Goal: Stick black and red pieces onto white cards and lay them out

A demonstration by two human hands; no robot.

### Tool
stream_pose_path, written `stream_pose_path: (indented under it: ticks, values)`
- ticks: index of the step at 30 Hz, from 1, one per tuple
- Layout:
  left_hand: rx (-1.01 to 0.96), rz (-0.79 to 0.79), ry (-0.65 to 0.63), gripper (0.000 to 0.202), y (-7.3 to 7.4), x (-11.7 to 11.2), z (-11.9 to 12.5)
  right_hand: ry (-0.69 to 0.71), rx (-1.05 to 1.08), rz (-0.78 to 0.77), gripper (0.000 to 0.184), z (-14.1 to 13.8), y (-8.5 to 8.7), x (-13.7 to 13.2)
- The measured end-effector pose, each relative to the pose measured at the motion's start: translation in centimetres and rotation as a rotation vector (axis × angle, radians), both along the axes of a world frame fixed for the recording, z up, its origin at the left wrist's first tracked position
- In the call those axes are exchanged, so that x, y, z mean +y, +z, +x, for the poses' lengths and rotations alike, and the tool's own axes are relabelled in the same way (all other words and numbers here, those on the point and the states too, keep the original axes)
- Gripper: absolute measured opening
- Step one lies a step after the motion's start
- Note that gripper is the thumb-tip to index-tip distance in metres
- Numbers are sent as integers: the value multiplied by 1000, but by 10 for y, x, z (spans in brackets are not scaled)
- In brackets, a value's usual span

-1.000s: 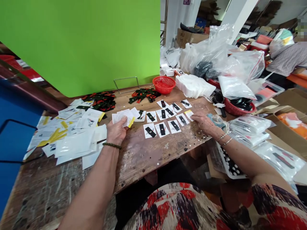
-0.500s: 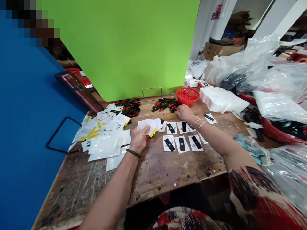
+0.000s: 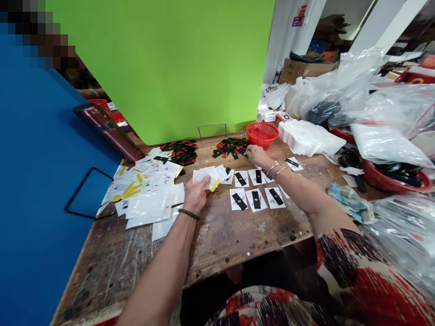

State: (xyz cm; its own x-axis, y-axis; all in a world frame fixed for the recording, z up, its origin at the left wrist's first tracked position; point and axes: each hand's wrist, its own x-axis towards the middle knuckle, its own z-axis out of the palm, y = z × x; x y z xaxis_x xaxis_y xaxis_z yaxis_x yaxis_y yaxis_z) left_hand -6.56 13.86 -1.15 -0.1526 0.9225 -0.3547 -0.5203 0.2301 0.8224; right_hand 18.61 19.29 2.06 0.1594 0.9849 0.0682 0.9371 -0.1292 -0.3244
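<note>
Now the left grip (image 3: 197,194) is clamped on a fanned stack of white cards (image 3: 209,174) low over the desk (image 3: 231,235), while the right grip (image 3: 256,155) touches the pile of black and red pieces (image 3: 229,147) beside a red basket (image 3: 262,133), its fingers too small to judge as apart or together.

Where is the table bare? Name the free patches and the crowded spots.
Free: the table strip between the card rows and its near edge; the near-left corner below the pouches. Crowded: the back by the black pieces and basket; bags at right.
</note>
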Motion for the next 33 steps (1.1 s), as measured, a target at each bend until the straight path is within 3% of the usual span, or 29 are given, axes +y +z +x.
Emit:
stream_pose_path:
  ticks: [4,8,10,13,16,18,22,24,27,30,33]
  values:
    - [13,10,9,23,2,-1,3,-47,197,5,21,65,12,-68]
    - [10,20,0,24,1,1,7,-209,285,-2,20,121,8,-144]
    - [5,28,-7,25,0,1,8,-282,231,-20,20,134,1,-169]
    - [-13,43,0,26,0,0,11,-338,-3,-82,17,137,-9,-187]
    - [-33,67,-8,28,0,-5,13,-308,-213,-24,15,123,-9,-184]
    - [-29,80,-26,28,-1,-8,15,-202,-174,75,16,101,-5,-170]
    - [23,83,-49,35,-3,-11,18,94,342,100,17,25,3,-126]
    - [29,114,-69,40,-5,-13,18,138,633,13,21,-17,3,-105]
    - [15,156,-103,45,-7,-14,17,152,836,-109,10,-60,-1,-81]
    - [18,157,-88,43,-9,-11,15,99,854,-105,19,-69,-7,-67]
    - [40,146,-44,38,-10,-5,11,92,768,-35,23,-55,-10,-63]
